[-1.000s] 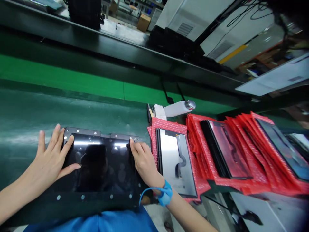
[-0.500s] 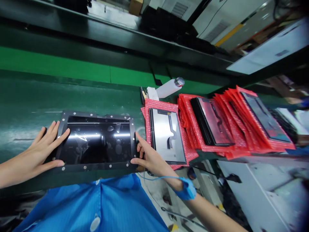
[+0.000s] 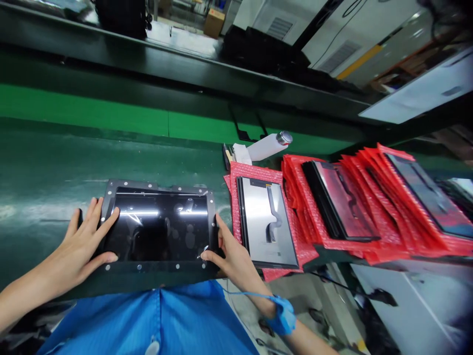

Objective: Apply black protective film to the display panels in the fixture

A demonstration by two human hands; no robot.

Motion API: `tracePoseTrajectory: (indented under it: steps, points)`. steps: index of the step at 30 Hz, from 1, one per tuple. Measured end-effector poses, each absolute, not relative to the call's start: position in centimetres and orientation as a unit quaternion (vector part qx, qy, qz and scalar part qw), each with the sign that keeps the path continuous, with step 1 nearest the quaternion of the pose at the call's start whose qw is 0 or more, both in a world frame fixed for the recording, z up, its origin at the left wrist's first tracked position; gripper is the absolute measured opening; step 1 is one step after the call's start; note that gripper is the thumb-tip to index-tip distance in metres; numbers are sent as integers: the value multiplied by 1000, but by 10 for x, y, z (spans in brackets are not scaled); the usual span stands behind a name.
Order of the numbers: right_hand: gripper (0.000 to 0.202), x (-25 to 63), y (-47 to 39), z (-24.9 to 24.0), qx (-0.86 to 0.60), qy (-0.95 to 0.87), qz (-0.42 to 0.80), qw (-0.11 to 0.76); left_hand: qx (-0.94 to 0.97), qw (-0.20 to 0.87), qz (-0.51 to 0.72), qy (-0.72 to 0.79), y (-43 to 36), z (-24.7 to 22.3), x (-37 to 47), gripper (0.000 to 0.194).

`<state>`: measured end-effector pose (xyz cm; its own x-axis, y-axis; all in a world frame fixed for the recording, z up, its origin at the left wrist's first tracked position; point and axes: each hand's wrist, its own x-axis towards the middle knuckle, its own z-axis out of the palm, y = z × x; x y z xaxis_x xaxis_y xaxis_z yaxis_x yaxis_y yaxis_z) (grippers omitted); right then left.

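Note:
A black glossy display panel (image 3: 158, 229) lies flat in front of me, set in a dark frame (image 3: 158, 267) with silver round dots along its border. My left hand (image 3: 86, 244) rests spread over the frame's left side, fingertips on the panel's edge and thumb at the lower left. At the right side, my right hand (image 3: 234, 254) holds the lower right corner, thumb on the face and index finger along the outer edge; its other fingers are partly hidden. A blue wrist strap (image 3: 283, 315) is on my right wrist.
Right of the panel, silver-backed display panels (image 3: 264, 222) lie stacked on red bubble wrap (image 3: 251, 170). Farther right are a second stack of panels (image 3: 347, 197) and several red bubble bags (image 3: 384, 197). A white bottle (image 3: 268, 147) leans behind them on the green table (image 3: 44, 162).
The whole view has shifted, so everything sits lower and slightly further right. My right thumb has moved inward over the panel's lower right corner. The left hand keeps its place on the frame.

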<state>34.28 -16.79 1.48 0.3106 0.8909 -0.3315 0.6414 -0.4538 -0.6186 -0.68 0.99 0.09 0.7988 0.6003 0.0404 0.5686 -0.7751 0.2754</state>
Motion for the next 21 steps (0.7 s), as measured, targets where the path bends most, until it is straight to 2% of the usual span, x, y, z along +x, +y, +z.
tracePoseTrajectory:
  steps: [2,4,6,9,12,14,18,21]
  points:
    - [89,345,-172,14,-778,-512,308,197,935,105,81,329,4,-3,-4,76]
    - [79,352,-165,20,-764,-553,290,163,929,83,102,347,-1,-8,-2,78]
    - [64,359,-146,32,-752,-607,219,130,924,69,113,359,-5,-13,0,80]
    - [48,358,-101,47,-702,-690,88,151,921,64,113,368,-8,-12,-1,82]
    - [44,342,-57,48,-594,-777,100,182,923,77,87,367,-7,-4,-6,67]
    - [44,329,-38,43,-560,-805,98,167,923,84,71,369,-6,3,-9,58]
    - [47,317,-25,32,-547,-826,31,134,918,55,85,382,-8,7,-9,56]
    - [44,321,-21,26,-539,-818,57,190,916,43,97,387,-11,5,-6,57]
